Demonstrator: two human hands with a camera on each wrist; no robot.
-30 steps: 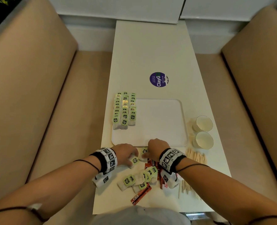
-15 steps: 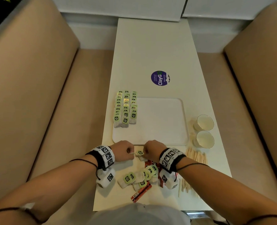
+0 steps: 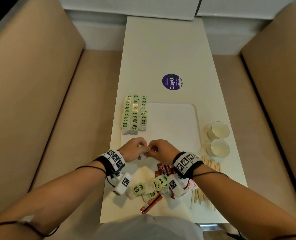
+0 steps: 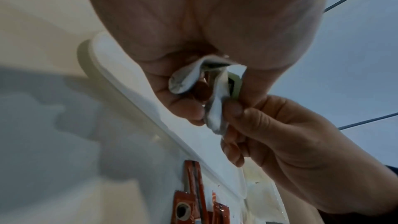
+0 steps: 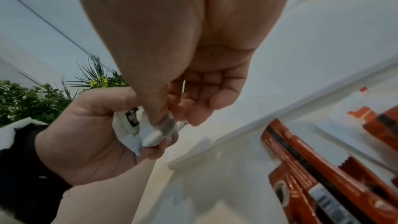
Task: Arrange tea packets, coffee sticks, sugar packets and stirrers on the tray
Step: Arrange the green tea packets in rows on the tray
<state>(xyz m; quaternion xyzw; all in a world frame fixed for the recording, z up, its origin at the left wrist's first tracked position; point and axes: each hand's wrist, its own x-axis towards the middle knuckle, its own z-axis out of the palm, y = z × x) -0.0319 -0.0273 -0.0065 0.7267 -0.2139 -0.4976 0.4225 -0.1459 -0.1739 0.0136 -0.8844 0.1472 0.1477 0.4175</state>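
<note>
My left hand (image 3: 141, 148) and right hand (image 3: 153, 150) meet just above the near edge of the white tray (image 3: 178, 118). The left hand (image 4: 215, 98) grips a small bunch of white tea packets (image 4: 185, 81) with green labels. My right hand (image 5: 165, 125) pinches the lower end of one tea packet (image 5: 150, 135) in that bunch between thumb and fingers. Three rows of tea packets (image 3: 135, 115) lie along the tray's left side. Loose tea packets (image 3: 149, 187), red coffee sticks (image 3: 162, 168), sugar packets (image 3: 190, 184) and wooden stirrers (image 3: 199, 196) lie on the table near me.
Two paper cups (image 3: 220, 129) stand right of the tray, with more stirrers (image 3: 212, 165) in front of them. A purple round sticker (image 3: 172, 82) marks the table beyond the tray. Tan benches (image 3: 39, 101) flank the narrow table on both sides.
Both hands rose from the loose pile with tea packets and moved forward to the tray's near edge. They now meet on the same bunch.
</note>
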